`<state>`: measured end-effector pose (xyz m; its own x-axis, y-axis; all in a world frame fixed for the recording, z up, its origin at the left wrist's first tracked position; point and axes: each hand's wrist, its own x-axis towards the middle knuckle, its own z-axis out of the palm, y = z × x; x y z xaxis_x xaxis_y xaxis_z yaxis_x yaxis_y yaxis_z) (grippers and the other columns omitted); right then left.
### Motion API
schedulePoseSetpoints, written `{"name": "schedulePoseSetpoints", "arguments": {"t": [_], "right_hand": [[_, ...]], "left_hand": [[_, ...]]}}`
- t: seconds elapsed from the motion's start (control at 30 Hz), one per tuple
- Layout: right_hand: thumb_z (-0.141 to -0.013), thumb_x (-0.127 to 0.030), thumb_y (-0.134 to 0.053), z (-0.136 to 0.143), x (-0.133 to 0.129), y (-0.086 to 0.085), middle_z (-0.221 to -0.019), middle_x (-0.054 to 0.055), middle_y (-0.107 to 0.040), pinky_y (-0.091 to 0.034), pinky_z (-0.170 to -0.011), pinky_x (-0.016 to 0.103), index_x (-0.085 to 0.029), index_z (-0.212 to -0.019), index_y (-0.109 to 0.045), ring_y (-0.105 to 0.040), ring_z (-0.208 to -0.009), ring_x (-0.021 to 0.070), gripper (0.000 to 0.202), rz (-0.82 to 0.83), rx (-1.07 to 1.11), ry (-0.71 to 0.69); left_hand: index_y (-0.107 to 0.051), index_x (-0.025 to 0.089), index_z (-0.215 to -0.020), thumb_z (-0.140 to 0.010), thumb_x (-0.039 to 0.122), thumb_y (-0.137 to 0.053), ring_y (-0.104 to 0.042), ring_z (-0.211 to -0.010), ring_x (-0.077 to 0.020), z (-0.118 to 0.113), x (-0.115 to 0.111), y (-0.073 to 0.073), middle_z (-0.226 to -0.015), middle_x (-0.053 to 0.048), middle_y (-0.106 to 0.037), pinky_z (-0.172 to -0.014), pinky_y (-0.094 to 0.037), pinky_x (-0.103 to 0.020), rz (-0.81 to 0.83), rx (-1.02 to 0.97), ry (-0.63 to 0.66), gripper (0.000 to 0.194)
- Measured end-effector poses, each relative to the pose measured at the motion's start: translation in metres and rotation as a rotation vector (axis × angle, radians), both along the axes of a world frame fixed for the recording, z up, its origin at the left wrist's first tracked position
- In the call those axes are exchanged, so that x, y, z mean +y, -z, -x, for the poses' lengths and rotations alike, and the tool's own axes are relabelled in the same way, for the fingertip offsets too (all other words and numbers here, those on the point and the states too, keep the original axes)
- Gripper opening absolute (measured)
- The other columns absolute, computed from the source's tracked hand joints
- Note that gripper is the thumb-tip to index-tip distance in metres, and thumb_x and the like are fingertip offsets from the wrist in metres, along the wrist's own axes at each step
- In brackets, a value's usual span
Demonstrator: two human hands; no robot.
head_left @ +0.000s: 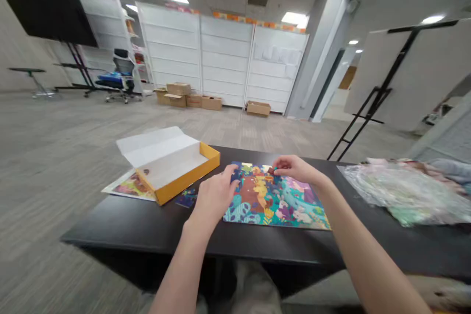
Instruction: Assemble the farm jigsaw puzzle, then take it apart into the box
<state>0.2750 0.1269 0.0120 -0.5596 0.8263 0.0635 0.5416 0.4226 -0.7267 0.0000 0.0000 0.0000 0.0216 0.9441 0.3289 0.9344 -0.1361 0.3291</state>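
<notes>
The right hand (290, 169) pinches a small piece above the puzzle (257, 194); the left hand (217, 191), loosely curled, touches its left edge.

The left grip (217, 190) and the right grip (294, 169) are bare hands with slim fingers. Behind them, the left forearm (187, 260) and the right forearm (353, 235) are also bare. Lower, between the grips, are pale greyish-beige trousers (253, 287), a little blurred.

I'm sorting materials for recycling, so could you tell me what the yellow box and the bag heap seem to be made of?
Box: probably matte cardboard, given its thin, straight-folded walls. Bag heap: likely glossy clear plastic, crinkled and see-through.
</notes>
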Motion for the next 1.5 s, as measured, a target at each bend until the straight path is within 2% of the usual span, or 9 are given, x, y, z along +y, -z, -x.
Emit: {"name": "schedulePoseSetpoints", "arguments": {"t": [0.13, 0.3, 0.47, 0.73, 0.87, 1.0, 1.3, 1.4, 1.5], "right_hand": [[-0.081, -0.042, -0.07, 0.03, 0.001, 0.018, -0.088, 0.006, -0.074, -0.05, -0.069, 0.029, -0.017, -0.096, -0.071, -0.065, -0.074, 0.0165, 0.03, 0.069, 0.038, -0.1], [-0.083, -0.046, -0.069, 0.036, -0.001, 0.029, -0.086, 0.006, -0.076, -0.05, -0.069, 0.029, -0.016, -0.099, -0.073, -0.066, -0.074, 0.0174, 0.034, 0.109, 0.011, -0.119], [-0.078, -0.039, -0.073, 0.037, -0.005, 0.033, -0.087, 0.005, -0.075, -0.049, -0.069, 0.029, -0.016, -0.109, -0.072, -0.065, -0.075, 0.0181, 0.039, 0.048, -0.024, -0.071], [-0.072, -0.029, -0.079, 0.038, -0.013, 0.032, -0.091, 0.004, -0.069, -0.043, -0.066, 0.027, -0.023, -0.108, -0.076, -0.054, -0.07, 0.015, 0.036, -0.185, -0.188, -0.013], [-0.082, -0.034, -0.069, 0.036, -0.011, 0.032, -0.08, 0.003, -0.07, -0.04, -0.062, 0.027, -0.021, -0.094, -0.078, -0.053, -0.065, 0.0146, 0.02, -0.202, -0.174, 0.023], [-0.083, -0.035, -0.067, 0.038, -0.013, 0.033, -0.079, 0.004, -0.074, -0.042, -0.062, 0.027, -0.019, -0.081, -0.077, -0.059, -0.067, 0.0161, 0.019, -0.058, -0.181, -0.047], [-0.082, -0.034, -0.066, 0.038, -0.016, 0.033, -0.083, 0.005, -0.076, -0.046, -0.065, 0.027, -0.02, -0.081, -0.077, -0.064, -0.071, 0.0173, 0.017, -0.068, -0.167, -0.05], [-0.084, -0.037, -0.065, 0.038, -0.016, 0.032, -0.077, 0.004, -0.074, -0.046, -0.064, 0.028, -0.019, -0.082, -0.076, -0.061, -0.067, 0.0163, 0.021, -0.122, -0.117, 0.012], [-0.086, -0.045, -0.063, 0.044, -0.021, 0.028, -0.079, 0.005, -0.073, -0.049, -0.067, 0.029, -0.017, -0.087, -0.074, -0.062, -0.069, 0.0165, 0.029, -0.116, 0.08, 0.046]], "left_hand": [[-0.054, 0.027, -0.131, -0.097, 0.029, -0.056, -0.074, -0.092, -0.026, 0.0, -0.002, 0.001, -0.098, -0.005, -0.077, -0.073, -0.05, -0.031, 0.018, 0.008, 0.016, 0.034], [-0.052, 0.03, -0.132, -0.097, 0.031, -0.056, -0.074, -0.092, -0.0257, 0.01, -0.008, 0.001, -0.099, -0.004, -0.077, -0.075, -0.05, -0.031, 0.031, 0.027, 0.001, 0.035], [-0.053, 0.029, -0.134, -0.098, 0.033, -0.054, -0.074, -0.092, -0.0272, 0.019, -0.009, -0.002, -0.096, -0.006, -0.077, -0.076, -0.05, -0.032, 0.066, 0.017, -0.079, 0.036], [-0.054, 0.029, -0.133, -0.097, 0.03, -0.055, -0.073, -0.092, -0.0274, 0.022, -0.008, 0.004, -0.096, -0.007, -0.076, -0.075, -0.05, -0.032, 0.063, 0.017, -0.074, 0.036], [-0.055, 0.029, -0.133, -0.096, 0.031, -0.055, -0.073, -0.088, -0.029, 0.025, -0.009, 0.003, -0.093, -0.008, -0.076, -0.075, -0.05, -0.035, 0.067, -0.013, -0.108, 0.037], [-0.058, 0.026, -0.131, -0.095, 0.03, -0.054, -0.072, -0.081, -0.0273, 0.029, -0.007, 0.005, -0.087, -0.007, -0.075, -0.073, -0.05, -0.034, 0.034, -0.263, -0.12, 0.037], [-0.056, 0.018, -0.132, -0.092, 0.031, -0.054, -0.071, -0.073, -0.0186, 0.026, 0.018, 0.024, -0.076, -0.002, -0.07, -0.068, -0.053, -0.027, 0.055, -1.086, 0.152, 0.043], [-0.056, 0.016, -0.133, -0.089, 0.033, -0.059, -0.071, -0.073, -0.0179, 0.015, 0.019, 0.02, -0.077, -0.003, -0.07, -0.07, -0.055, -0.028, 0.118, -1.238, 0.187, 0.048], [-0.057, 0.015, -0.132, -0.088, 0.03, -0.061, -0.071, -0.073, -0.0173, 0.003, 0.019, 0.018, -0.078, -0.004, -0.071, -0.072, -0.056, -0.029, 0.176, -1.27, 0.223, 0.047]]}}
